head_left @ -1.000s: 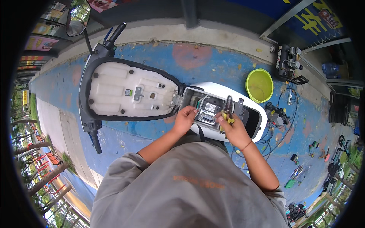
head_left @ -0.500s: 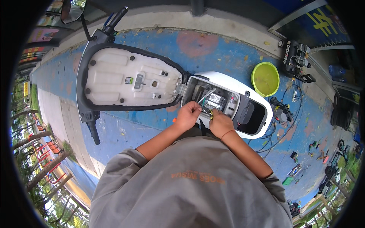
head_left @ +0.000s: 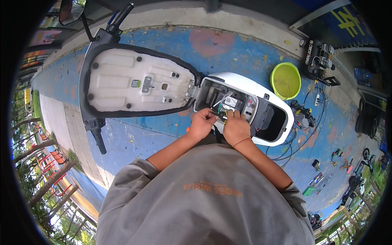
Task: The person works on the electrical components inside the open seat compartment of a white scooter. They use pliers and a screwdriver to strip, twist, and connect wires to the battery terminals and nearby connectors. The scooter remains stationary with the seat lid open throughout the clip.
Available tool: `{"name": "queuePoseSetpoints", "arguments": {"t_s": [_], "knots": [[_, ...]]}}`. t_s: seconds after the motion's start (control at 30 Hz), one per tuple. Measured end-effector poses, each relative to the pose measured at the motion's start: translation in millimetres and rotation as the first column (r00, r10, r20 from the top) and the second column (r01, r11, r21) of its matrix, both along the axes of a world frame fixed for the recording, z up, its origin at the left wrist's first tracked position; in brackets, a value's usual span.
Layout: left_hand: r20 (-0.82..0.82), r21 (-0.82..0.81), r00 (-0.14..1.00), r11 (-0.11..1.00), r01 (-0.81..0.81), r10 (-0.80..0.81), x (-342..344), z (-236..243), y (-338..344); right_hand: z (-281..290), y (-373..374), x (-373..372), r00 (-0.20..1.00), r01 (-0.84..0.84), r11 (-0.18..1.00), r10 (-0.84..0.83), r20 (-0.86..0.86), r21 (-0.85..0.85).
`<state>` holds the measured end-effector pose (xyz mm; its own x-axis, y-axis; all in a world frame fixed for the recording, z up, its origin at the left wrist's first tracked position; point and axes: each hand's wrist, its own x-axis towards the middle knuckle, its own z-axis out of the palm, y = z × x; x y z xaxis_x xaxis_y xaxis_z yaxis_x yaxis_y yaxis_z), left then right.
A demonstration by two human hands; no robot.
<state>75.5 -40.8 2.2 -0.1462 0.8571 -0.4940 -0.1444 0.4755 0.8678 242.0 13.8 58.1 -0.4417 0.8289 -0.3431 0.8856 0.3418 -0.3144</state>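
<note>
A white scooter body (head_left: 261, 87) has its storage compartment open, with the seat (head_left: 112, 96) tipped over to the left, pale underside up. Inside the compartment sit a silver box (head_left: 231, 102) and white and green wires (head_left: 220, 107). My left hand (head_left: 201, 124) is closed in a pinch on a thin dark wire at the compartment's near edge. Close beside it, my right hand (head_left: 237, 129) is wrapped round a small dark tool (head_left: 223, 116) with yellow on it. Most of that tool is hidden by my fingers, so its exact kind does not show.
Beyond the scooter's tail stands a yellow-green basin (head_left: 285, 81). A black compressor-like machine (head_left: 319, 61) is at the far right. Black cables (head_left: 300, 141) trail over the blue floor near another dark device (head_left: 302, 117). Small tools (head_left: 316, 179) lie scattered at right.
My right hand has turned, so its back and knuckles now face up over the tool. My left hand stays at the wire. The whole view has shifted slightly.
</note>
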Motion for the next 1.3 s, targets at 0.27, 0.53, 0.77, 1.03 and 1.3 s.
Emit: {"name": "queuePoseSetpoints", "arguments": {"t_s": [0.27,0.53,0.77,1.03,1.3], "knots": [[0.041,-0.129,0.990,0.982,0.139,-0.135,-2.9,9.9,4.1,-6.5,-1.5,4.6,0.999,0.010,1.000,-0.010,0.035,-0.004],[0.356,-0.218,0.922,0.946,0.241,-0.152,-7.5,2.0,0.6,-9.8,-8.0,8.8,0.993,-0.029,1.000,0.030,0.115,-0.005],[-0.109,-0.181,0.951,0.946,0.268,-0.290,0.9,12.3,-1.6,-3.5,-6.5,9.4,0.997,0.061,0.966,-0.047,0.063,-0.249],[-0.246,-0.127,0.878,0.912,0.390,-0.410,-4.4,35.9,0.8,-4.3,-5.5,11.7,0.982,0.134,0.867,-0.181,-0.054,-0.480],[-0.324,-0.082,0.865,0.922,0.378,-0.384,-7.8,32.5,-3.3,-35.3,-10.1,24.2,0.875,0.112,0.508,-0.459,-0.158,-0.854]]}}
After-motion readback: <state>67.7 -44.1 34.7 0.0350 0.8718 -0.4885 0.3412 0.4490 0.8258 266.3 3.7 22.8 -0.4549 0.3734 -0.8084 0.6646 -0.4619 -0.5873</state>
